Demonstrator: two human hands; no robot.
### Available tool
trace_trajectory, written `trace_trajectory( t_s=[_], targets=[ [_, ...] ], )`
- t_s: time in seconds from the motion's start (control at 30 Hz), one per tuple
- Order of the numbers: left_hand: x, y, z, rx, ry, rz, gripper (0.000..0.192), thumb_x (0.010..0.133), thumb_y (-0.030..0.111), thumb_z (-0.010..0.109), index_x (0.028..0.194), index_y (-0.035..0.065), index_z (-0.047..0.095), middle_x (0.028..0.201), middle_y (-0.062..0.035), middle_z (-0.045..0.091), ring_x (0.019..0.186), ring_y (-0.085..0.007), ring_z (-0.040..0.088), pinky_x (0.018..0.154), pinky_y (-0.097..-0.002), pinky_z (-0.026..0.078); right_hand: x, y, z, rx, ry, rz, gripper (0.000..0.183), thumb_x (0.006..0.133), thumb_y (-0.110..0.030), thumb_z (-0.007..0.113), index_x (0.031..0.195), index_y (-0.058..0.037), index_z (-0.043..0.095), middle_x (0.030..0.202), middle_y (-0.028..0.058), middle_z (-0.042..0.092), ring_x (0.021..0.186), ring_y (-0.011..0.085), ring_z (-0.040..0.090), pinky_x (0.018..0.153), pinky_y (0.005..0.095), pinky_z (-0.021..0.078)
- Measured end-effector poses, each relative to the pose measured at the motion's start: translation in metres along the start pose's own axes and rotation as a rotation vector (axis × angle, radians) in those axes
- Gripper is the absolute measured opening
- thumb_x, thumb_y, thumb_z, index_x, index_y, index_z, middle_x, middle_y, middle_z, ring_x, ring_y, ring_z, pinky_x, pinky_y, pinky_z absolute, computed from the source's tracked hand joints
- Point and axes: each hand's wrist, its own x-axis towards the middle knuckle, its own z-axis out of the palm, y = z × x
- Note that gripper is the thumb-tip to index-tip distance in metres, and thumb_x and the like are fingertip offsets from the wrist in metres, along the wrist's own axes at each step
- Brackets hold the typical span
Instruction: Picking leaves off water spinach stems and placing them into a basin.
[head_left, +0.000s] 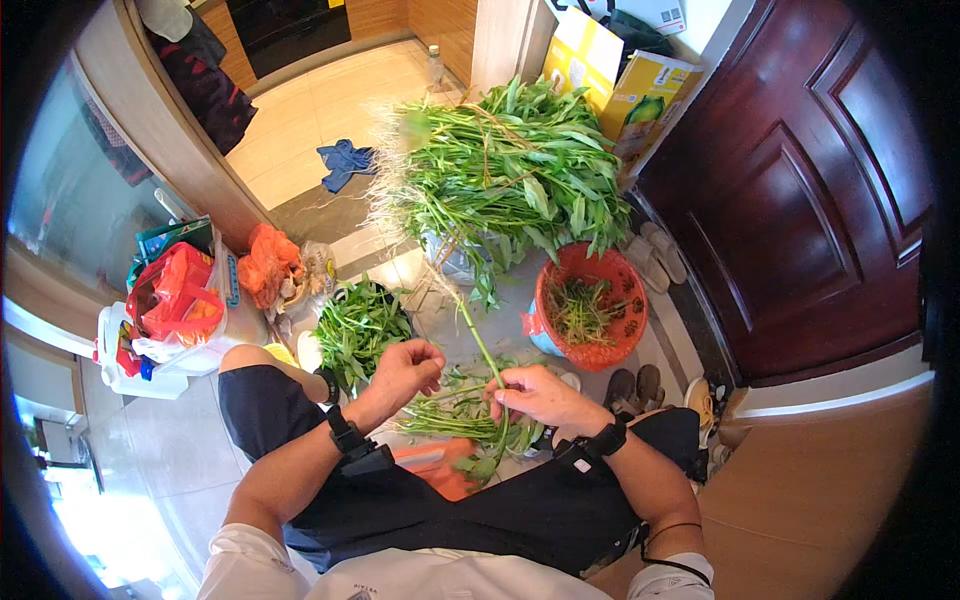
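My right hand (538, 395) is shut on a long green stem (476, 330) of a leafy vegetable, perhaps water spinach. Its pale root end points away from me, and its leaves hang down towards my lap. To the left, my left hand (405, 375) is loosely curled with its fingers apart, nothing visible in it. Below both hands lies a loose bunch of cut stems (450, 416) on the floor. Just beyond my left hand, a dark container holds leafy pieces (364, 324). A red bag-lined bin (634, 281) holding root ends and scraps (585, 309) stands beyond my right hand.
A large heap of rooted greens (517, 165) rests on a container ahead. Bags, including a red one (180, 289) and an orange one (270, 262), stand left. Shoes (652, 255) line the right, by a dark wooden door (795, 202). A blue cloth (345, 165) lies on the floor.
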Motion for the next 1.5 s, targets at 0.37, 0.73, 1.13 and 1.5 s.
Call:
trace_trajectory(
  t_s=[0.37,0.73,1.13,1.5],
  targets=[
    [-0.014,0.05,0.022,0.83,0.008,1.054,0.031,0.068,0.004,0.071,0.097,0.0035,0.062,0.097,-0.0109,0.062,0.102,-0.0331,0.056,0.092,-0.0462,0.045,-0.002,-0.006,0.0,-0.153,-0.088,0.012,0.023,0.094,-0.014,0.049,0.106,0.0015,0.062,0.077,0.0021,0.068,0.061,0.0085,0.057,0.056,0.0247,0.0474],
    [-0.009,0.039,0.004,1.013,-0.065,0.867,0.014,0.075,0.012,0.07,0.088,0.0091,0.066,0.08,-0.0046,0.056,0.083,-0.0253,0.057,0.091,-0.047,0.042,-0.002,-0.013,-0.013,-0.127,-0.154,0.017,0.026,0.097,-0.018,0.047,0.108,0.0001,0.063,0.084,0.0024,0.069,0.07,0.007,0.058,0.065,0.0237,0.0487],
    [-0.004,0.027,-0.015,0.704,-0.181,0.597,0.012,0.086,0.011,0.064,0.093,0.002,0.066,0.079,-0.0104,0.056,0.073,-0.0256,0.056,0.065,-0.0344,0.046,-0.001,-0.007,-0.02,0.103,0.072,-0.029,0.033,0.099,-0.019,0.044,0.12,0.0049,0.054,0.099,0.0119,0.067,0.08,0.0148,0.065,0.068,0.0255,0.0517],
    [-0.017,0.048,-0.026,0.344,-0.147,0.145,0.025,0.092,0.023,0.057,0.089,0.0008,0.068,0.067,0.0019,0.05,0.062,-0.0078,0.04,0.056,-0.025,0.032,-0.021,-0.01,-0.063,-0.015,0.345,-0.097,0.031,0.097,-0.017,0.048,0.11,0.0088,0.059,0.097,0.0108,0.066,0.082,0.0165,0.065,0.076,0.0291,0.053]
  ],
)
